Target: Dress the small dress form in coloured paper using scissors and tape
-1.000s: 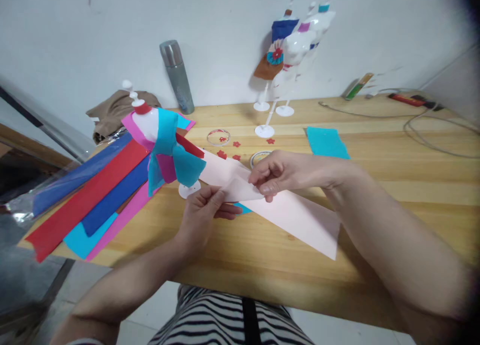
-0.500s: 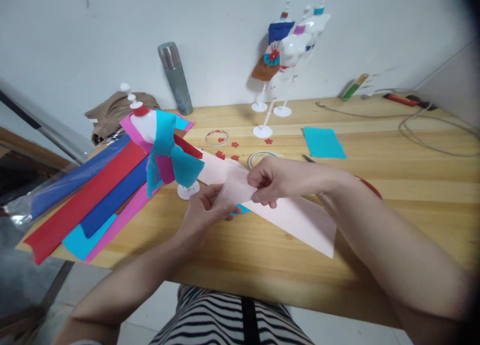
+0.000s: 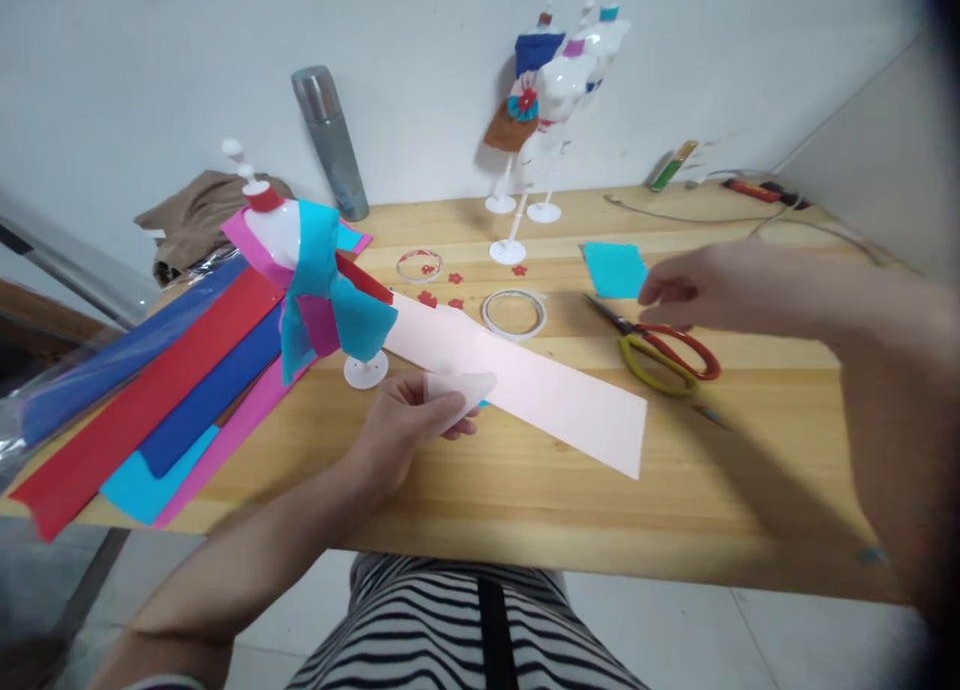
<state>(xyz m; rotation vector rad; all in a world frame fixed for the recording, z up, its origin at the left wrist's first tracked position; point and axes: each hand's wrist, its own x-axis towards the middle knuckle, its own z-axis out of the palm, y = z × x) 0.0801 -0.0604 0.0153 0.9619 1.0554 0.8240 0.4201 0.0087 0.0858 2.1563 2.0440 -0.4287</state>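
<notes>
My left hand (image 3: 416, 420) pinches a small folded piece of pale pink felt (image 3: 461, 385) between thumb and fingers, low over the table. Under it lies a long pale pink felt strip (image 3: 577, 400), slanting down to the right. A bit of turquoise shows below my left fingers. My right hand (image 3: 697, 285), slightly blurred, hovers beside a turquoise felt square (image 3: 611, 270), its fingers loosely bent and nothing visible in them. Just below it are scissors (image 3: 656, 355) with red and yellow handles. On the left stands a small dress form (image 3: 281, 240) draped in turquoise and magenta felt.
A roll of tape (image 3: 514, 315) and several red felt flowers (image 3: 455, 278) lie mid-table. More dress forms (image 3: 562, 85) stand at the back, a grey flask (image 3: 330, 145) to their left. Coloured felt strips (image 3: 150, 400) overhang the left edge. A cable (image 3: 660, 215) runs back right.
My right hand has let go of the small pink piece and moved right, beside the turquoise square, uncovering the scissors. My left hand still holds the piece. The view has shifted slightly.
</notes>
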